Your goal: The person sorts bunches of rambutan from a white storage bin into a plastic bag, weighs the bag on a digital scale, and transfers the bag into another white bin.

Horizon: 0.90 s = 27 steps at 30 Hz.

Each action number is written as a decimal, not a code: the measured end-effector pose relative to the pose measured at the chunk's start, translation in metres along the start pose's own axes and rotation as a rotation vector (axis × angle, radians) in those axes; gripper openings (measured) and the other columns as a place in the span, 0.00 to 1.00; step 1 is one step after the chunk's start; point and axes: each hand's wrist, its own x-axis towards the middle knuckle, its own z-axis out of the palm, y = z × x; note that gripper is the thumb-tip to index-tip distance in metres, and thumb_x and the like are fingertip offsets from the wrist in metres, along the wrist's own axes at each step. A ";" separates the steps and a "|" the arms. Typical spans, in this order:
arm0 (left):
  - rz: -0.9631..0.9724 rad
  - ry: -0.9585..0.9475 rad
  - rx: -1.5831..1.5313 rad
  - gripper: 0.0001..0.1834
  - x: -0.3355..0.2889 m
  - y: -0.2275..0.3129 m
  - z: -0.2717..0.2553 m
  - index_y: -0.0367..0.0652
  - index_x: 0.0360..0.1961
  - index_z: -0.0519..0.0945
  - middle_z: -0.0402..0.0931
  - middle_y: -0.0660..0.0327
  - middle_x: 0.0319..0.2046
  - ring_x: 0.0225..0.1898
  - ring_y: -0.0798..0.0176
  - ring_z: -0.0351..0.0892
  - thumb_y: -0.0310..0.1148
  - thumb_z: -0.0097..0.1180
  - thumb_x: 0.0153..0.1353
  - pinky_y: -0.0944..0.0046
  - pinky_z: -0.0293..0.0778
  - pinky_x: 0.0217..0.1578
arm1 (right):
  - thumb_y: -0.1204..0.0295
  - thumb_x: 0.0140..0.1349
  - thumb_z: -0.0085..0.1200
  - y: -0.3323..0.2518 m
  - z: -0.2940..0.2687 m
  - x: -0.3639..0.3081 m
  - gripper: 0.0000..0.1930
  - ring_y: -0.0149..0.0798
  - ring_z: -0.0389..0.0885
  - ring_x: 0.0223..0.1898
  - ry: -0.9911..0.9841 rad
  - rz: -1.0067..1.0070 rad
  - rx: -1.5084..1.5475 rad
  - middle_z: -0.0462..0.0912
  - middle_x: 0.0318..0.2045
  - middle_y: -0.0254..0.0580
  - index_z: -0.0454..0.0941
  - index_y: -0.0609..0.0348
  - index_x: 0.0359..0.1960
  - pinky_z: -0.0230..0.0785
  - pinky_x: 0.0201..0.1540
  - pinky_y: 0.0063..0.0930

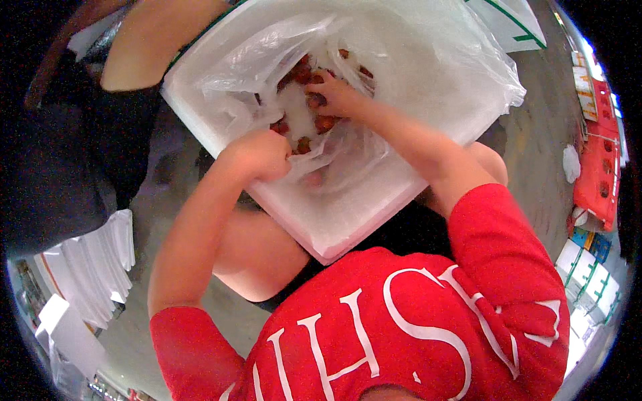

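Note:
A white foam box (pixel 321 234), lined with a clear plastic bag (pixel 247 63), rests across my lap. Down inside the bag lie several small, round, reddish-brown fruits (pixel 326 124) around a whitish patch. My right hand (pixel 336 97) reaches among them, thumb and fingers bent around one fruit. At the left side of the box, my left hand (pixel 257 155) is closed in a fist at the bag's edge, with film running from it. Its fingertips are mostly hidden, and some fruits sit just beyond it.
Another person's bare leg (pixel 150 50) and dark clothing (pixel 73 160) are close on the left. White foam sheets or lids (pixel 93 267) are stacked at the lower left. Along the right stand a red crate (pixel 598 164) and white boxes with green straps (pixel 588 274). The floor (pixel 535 140) is grey.

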 end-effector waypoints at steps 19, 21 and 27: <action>-0.039 -0.052 0.040 0.17 -0.004 -0.008 0.000 0.39 0.38 0.83 0.81 0.49 0.38 0.42 0.48 0.81 0.37 0.49 0.54 0.52 0.75 0.44 | 0.56 0.53 0.59 -0.053 -0.103 -0.005 0.30 0.50 0.73 0.53 -0.225 0.092 0.892 0.59 0.65 0.49 0.68 0.43 0.59 0.74 0.45 0.38; 0.010 0.005 0.049 0.17 -0.004 -0.008 0.000 0.43 0.38 0.83 0.81 0.49 0.33 0.38 0.44 0.81 0.41 0.51 0.55 0.49 0.74 0.43 | 0.52 0.56 0.55 -0.059 -0.143 -0.028 0.31 0.50 0.73 0.53 -0.277 0.177 1.327 0.58 0.66 0.50 0.64 0.43 0.62 0.74 0.43 0.39; 0.046 -0.001 0.032 0.17 0.000 -0.020 0.005 0.41 0.38 0.82 0.81 0.48 0.37 0.41 0.45 0.80 0.40 0.50 0.54 0.50 0.74 0.45 | 0.43 0.59 0.43 -0.075 -0.176 -0.058 0.35 0.57 0.70 0.51 -0.371 -0.148 1.942 0.51 0.69 0.53 0.56 0.37 0.68 0.74 0.37 0.44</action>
